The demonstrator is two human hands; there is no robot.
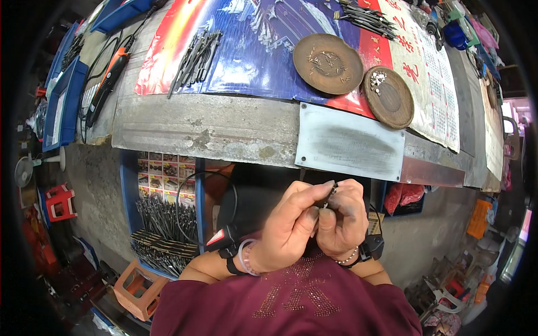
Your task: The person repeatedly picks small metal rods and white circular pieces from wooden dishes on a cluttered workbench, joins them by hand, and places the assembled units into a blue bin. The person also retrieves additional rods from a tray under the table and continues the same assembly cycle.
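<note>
In the head view, the left hand point(291, 217) and right hand point(347, 220) pinch a small dark piece point(334, 190) between their fingertips, before the near edge of the surface point(168, 127), which carries black strips point(196, 59), a round brown dish point(354, 66) and a smaller one point(391, 105).

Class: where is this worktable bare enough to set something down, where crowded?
Bare: the blue sheet between left-hand black rods and larger wooden dish; the grey table edge left of the pale plate. Crowded: where the smaller dish sits beside the larger.
</note>
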